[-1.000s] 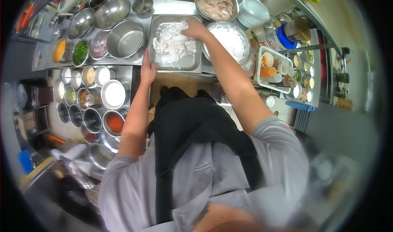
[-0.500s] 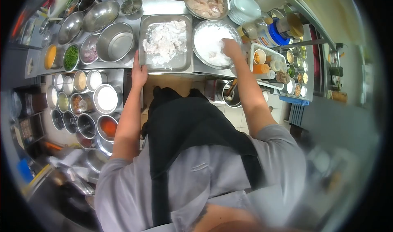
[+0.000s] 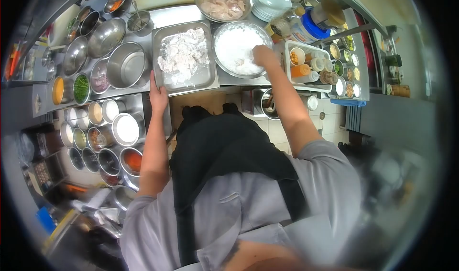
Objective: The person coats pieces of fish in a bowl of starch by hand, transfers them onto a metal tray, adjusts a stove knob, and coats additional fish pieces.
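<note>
My left hand (image 3: 158,96) lies against the front left corner of a rectangular steel tray (image 3: 213,77), fingers stretched along its side. Pieces of white-coated raw meat (image 3: 184,57) are heaped in the tray. Over the right side of a round metal bowl (image 3: 221,66) of white powder (image 3: 236,44), my right hand (image 3: 266,57) is closed, its fingertips turned down and hidden. A few pinkish bits show in the powder beside it. Behind this bowl stands another metal bowl (image 3: 198,5) filled with raw pale meat slices (image 3: 222,2).
An empty steel pot (image 3: 126,65) stands left of the tray, near bowls of chopped greens (image 3: 81,88) and sliced onion (image 3: 100,82). On the right are a white bin of sauce bottles (image 3: 308,85), a blue-lidded tub (image 3: 313,27) and stacked plates (image 3: 271,1). An overhead rail crosses the right side.
The whole view has shifted, so the counter appears lower on the left and slightly tilted. My left hand stays at the tray's corner, and my right hand stays at the powder bowl's right side.
</note>
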### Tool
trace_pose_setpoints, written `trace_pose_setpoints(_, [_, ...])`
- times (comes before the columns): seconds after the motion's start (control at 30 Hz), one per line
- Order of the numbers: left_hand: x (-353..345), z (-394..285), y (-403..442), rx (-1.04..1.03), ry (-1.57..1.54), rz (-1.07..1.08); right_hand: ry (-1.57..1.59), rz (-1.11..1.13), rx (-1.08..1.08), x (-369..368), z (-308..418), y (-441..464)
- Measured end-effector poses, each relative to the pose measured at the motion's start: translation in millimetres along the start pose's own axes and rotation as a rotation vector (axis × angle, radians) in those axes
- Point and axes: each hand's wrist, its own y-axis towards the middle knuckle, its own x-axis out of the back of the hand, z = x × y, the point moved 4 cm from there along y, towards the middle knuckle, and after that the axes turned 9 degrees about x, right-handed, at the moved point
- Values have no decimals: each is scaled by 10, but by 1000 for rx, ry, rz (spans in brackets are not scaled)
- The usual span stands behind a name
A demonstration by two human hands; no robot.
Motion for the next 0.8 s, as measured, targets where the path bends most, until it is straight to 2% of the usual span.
trace_pose_setpoints(0.03, [3,7,8,1,-1,-3,-2,-1,3,-65,-26,55])
trace_pose_setpoints(0.1, [1,26,5,-16,36,-16,25,-154,-5,-198,-128,174])
trace_pose_setpoints(0.23, [-6,59,18,0,10,6,74,-213,-59,286,-138,-45])
trace_pose_setpoints(0.3, [-12,66,24,-36,20,-16,307,-346,8,434,-225,-82])
trace_pose_setpoints(0.37, [-7,20,15,-20,18,-6,400,-358,35,400,-347,-15])
trace_pose_setpoints(0.43, [-6,25,17,0,14,-8,924,-296,-4,315,-441,53])
trace_pose_setpoints(0.47, [-9,39,20,-38,25,-25,922,-298,2,303,-449,81])
trace_pose_setpoints(0.53, [6,48,-7,-83,49,-39,1547,-82,-62,148,-407,151])
trace_pose_setpoints(0.63, [41,25,-21,-58,105,-51,1452,-239,-57,-52,-472,247])
trace_pose_setpoints(0.67, [41,71,-15,-113,110,-90,1294,-234,-11,-79,-537,283])
trace_pose_setpoints(0.7, [26,201,14,-5,97,-10,899,-292,4,-116,-639,380])
trace_pose_setpoints(0.73, [25,228,28,-3,77,-5,817,-318,-45,304,-278,68])
trace_pose_setpoints(0.77, [56,147,-1,-13,56,-21,728,-352,28,-16,-519,386])
trace_pose_setpoints(0.8, [73,117,-4,-57,21,-41,538,-491,45,-5,-467,416])
